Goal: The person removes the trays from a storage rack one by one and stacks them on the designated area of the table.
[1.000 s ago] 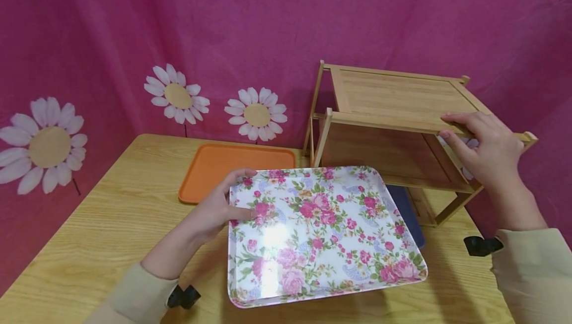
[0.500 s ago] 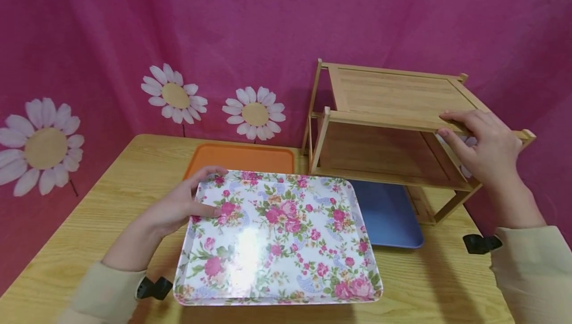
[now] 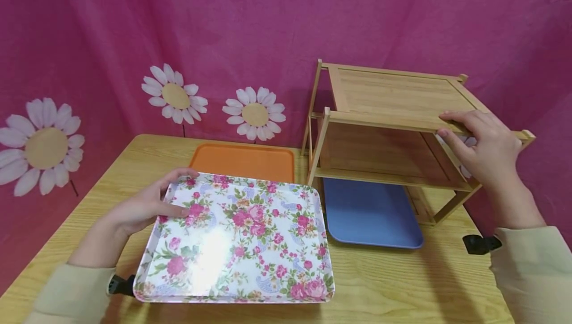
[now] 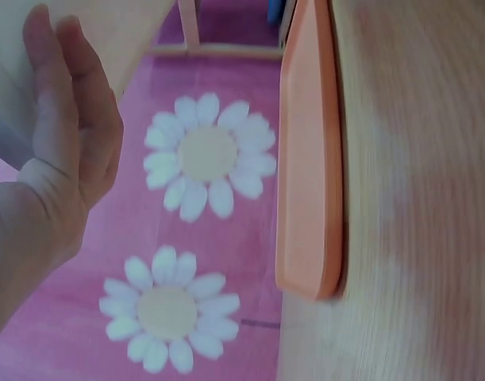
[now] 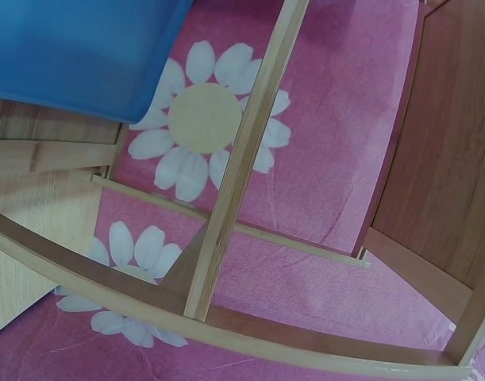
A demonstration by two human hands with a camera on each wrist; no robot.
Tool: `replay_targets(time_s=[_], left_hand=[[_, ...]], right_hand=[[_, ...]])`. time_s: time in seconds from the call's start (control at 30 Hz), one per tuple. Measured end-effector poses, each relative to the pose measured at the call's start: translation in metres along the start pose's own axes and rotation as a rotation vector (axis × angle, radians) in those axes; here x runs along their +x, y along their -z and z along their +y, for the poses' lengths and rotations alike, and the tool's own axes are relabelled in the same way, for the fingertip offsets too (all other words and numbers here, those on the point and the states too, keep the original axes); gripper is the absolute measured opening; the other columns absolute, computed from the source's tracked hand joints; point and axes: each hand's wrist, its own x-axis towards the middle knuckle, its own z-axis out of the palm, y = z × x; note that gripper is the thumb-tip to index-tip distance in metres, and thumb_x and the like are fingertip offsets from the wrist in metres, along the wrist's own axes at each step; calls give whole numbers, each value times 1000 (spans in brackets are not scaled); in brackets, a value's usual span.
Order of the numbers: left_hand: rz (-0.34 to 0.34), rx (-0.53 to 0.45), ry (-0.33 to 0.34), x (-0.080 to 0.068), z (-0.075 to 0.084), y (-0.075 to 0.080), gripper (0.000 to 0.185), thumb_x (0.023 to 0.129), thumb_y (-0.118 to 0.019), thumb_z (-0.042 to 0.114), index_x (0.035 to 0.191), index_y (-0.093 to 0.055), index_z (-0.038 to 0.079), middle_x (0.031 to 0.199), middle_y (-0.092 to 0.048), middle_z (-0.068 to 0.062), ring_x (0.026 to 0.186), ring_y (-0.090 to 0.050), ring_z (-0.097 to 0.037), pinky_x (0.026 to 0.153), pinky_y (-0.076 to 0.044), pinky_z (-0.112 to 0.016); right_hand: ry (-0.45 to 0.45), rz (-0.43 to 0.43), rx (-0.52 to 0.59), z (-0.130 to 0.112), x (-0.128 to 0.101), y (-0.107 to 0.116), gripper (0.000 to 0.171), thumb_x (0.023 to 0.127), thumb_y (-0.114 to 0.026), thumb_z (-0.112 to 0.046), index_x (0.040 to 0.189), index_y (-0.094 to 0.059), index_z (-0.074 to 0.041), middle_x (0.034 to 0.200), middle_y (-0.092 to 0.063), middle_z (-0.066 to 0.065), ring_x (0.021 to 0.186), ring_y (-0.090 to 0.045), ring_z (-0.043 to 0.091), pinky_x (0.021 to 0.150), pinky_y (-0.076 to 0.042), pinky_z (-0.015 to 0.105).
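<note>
We log the rectangular white tray with the pink rose print (image 3: pixel 237 244) at the near left of the light wooden bench (image 3: pixel 429 279), its far edge overlapping the flat orange plastic tray (image 3: pixel 243 160) behind it. Over the last second it has travelled leftward, off the front of the two-tier bamboo shelf rack (image 3: pixel 393 115), uncovering the blue plastic tray (image 3: pixel 371 212) lying partly under the rack's lower shelf. We judge the floral tray has been drawn clear and the blue one is now reachable. The left hand (image 3: pixel 143 207) grips the floral tray's far left corner, thumb on top, fingers curled over the rim. The right hand (image 3: pixel 484 148) has not shifted: its grip is clamped on the rack's top front edge, steadying it. Behind, pink cloth printed with white daisies (image 3: pixel 254 113).
</note>
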Motion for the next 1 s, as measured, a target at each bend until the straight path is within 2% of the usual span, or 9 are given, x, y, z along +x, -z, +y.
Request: replay_targets(time_s=[0.17, 0.4, 0.6, 0.83, 1.0], left_hand=[[-17, 15, -4, -10, 4, 18, 67, 86, -58, -4, 141, -26, 18, 125, -47, -10, 100, -63, -25, 77, -54, -51], [37, 25, 3, -13, 8, 37, 66, 88, -56, -6, 141, -26, 20, 123, -47, -5, 98, -64, -22, 76, -55, -48], [83, 33, 27, -2, 4, 50, 67, 88, -57, -4, 140, -25, 22, 124, -46, -4, 99, -63, -20, 78, -56, -44], [150, 27, 97, 17, 2, 61, 71, 87, -60, -3, 140, -24, 27, 126, -43, -5, 100, -62, -18, 80, -55, -42], [193, 30, 152, 32, 0, 69, 75, 86, -63, 0, 142, -22, 26, 132, -36, -13, 97, -62, -17, 80, -55, -38]], right_hand=[[2, 9, 9, 0, 0, 0, 37, 84, -68, -44, 104, -73, -13, 98, -70, 9, 102, -41, -22, 65, -24, 8], [-1, 9, 8, 1, -1, 0, 37, 84, -68, -44, 104, -73, -13, 98, -70, 10, 103, -41, -23, 67, -25, 7], [0, 2, -3, 2, 0, -1, 36, 84, -68, -43, 105, -72, -14, 99, -70, 9, 104, -47, -15, 69, -25, 6], [5, 0, 3, 3, -1, -2, 35, 84, -69, -42, 105, -72, -15, 98, -70, 9, 103, -45, -18, 69, -26, 7], [10, 1, 10, 4, -1, -1, 35, 83, -69, -42, 105, -72, -14, 98, -70, 9, 102, -42, -21, 70, -26, 7]])
